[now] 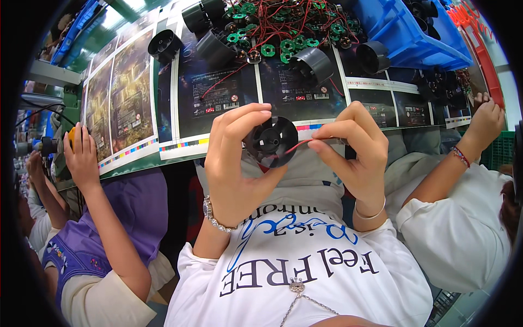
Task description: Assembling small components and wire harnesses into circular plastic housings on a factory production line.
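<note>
My left hand (235,158) grips a small black round fan housing (271,140) just in front of the table edge, its open face turned toward me. My right hand (354,150) pinches thin red wires (298,145) that run out of the housing to the right. Both hands are raised over my lap, close together, with the housing between them.
The table (180,154) is covered with dark printed sheets. Several black fan housings (313,64) and a heap of green motor parts with red wires (283,27) lie at the back. A blue bin (406,38) stands at the back right. One person's hand (81,158) is on the left, another's (485,122) on the right.
</note>
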`<move>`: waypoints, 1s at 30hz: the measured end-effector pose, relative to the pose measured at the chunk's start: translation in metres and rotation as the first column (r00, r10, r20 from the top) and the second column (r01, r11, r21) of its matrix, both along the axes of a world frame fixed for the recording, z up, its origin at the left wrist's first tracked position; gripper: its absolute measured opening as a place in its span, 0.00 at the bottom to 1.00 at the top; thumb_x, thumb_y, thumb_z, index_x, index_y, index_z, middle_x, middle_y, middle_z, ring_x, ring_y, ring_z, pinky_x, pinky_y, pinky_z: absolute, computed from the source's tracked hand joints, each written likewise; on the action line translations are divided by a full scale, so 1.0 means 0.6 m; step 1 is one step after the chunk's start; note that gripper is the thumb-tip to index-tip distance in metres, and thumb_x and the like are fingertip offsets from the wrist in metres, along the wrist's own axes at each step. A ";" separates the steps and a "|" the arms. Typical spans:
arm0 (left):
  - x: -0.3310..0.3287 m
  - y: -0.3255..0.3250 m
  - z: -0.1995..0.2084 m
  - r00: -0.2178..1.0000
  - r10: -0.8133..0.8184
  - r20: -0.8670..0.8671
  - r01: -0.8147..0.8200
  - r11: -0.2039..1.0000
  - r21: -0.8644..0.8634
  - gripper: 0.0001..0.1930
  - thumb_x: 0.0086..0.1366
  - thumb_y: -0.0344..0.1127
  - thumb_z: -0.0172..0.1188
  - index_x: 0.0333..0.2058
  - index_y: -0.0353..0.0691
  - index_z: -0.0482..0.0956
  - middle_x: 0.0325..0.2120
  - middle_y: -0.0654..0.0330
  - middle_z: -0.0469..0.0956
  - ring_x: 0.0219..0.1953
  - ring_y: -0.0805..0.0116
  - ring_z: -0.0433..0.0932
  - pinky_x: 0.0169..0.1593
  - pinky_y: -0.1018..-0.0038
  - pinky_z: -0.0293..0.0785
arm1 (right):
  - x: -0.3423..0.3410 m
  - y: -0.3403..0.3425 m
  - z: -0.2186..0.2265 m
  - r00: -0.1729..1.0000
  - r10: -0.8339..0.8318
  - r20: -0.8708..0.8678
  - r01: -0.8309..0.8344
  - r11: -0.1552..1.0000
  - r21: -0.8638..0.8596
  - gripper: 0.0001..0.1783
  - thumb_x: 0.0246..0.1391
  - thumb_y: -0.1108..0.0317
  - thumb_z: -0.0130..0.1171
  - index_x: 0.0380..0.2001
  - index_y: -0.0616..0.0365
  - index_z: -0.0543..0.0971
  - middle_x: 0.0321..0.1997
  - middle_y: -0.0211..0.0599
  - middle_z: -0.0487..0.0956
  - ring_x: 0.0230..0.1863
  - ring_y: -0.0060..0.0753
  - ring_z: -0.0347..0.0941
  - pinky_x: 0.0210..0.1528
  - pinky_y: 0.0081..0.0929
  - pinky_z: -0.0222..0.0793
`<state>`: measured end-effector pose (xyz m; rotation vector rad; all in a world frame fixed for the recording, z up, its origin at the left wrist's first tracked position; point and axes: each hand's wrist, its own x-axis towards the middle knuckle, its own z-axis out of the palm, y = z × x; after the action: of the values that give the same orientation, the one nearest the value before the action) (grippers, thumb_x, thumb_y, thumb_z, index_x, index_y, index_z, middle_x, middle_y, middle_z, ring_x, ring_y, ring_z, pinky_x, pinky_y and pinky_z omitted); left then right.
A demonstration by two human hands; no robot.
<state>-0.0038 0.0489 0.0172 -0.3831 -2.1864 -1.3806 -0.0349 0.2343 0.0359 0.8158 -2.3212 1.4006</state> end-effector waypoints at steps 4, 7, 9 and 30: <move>0.004 0.000 0.005 1.000 0.008 0.013 -0.008 1.000 0.002 0.35 0.35 0.20 0.69 0.48 0.42 0.72 0.48 0.56 0.77 0.45 0.60 0.74 0.49 0.70 0.73 | 0.005 0.002 0.002 0.999 0.025 -0.021 -0.025 1.000 0.017 0.10 0.36 0.79 0.70 0.26 0.57 0.83 0.24 0.26 0.68 0.25 0.22 0.58 0.26 0.16 0.52; 0.004 -0.001 0.001 1.000 0.004 0.020 -0.004 1.000 0.021 0.35 0.37 0.21 0.70 0.49 0.42 0.70 0.49 0.54 0.76 0.46 0.60 0.75 0.49 0.70 0.73 | 0.010 0.006 0.001 0.999 0.041 -0.012 -0.041 0.999 0.005 0.10 0.34 0.78 0.71 0.25 0.57 0.83 0.24 0.26 0.68 0.25 0.22 0.57 0.26 0.17 0.52; 0.002 -0.003 -0.006 1.000 -0.012 0.024 0.010 0.998 0.059 0.35 0.40 0.22 0.70 0.49 0.43 0.65 0.49 0.52 0.75 0.46 0.60 0.75 0.50 0.69 0.72 | 0.014 0.009 0.000 0.998 0.052 0.017 -0.052 0.998 -0.030 0.11 0.32 0.78 0.72 0.24 0.56 0.82 0.23 0.25 0.67 0.25 0.22 0.57 0.27 0.17 0.52; 0.001 -0.009 0.000 0.991 0.077 -0.112 -0.096 0.978 -0.183 0.32 0.41 0.21 0.68 0.49 0.46 0.70 0.52 0.56 0.74 0.50 0.54 0.72 0.52 0.62 0.72 | 0.014 -0.002 -0.010 0.998 0.053 -0.041 -0.054 0.998 -0.019 0.11 0.29 0.80 0.69 0.21 0.55 0.81 0.21 0.24 0.67 0.24 0.22 0.57 0.27 0.17 0.53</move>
<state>-0.0030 0.0433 0.0171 -0.4136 -2.2265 -1.0866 -0.0263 0.2330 0.0300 0.8988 -2.2669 1.4133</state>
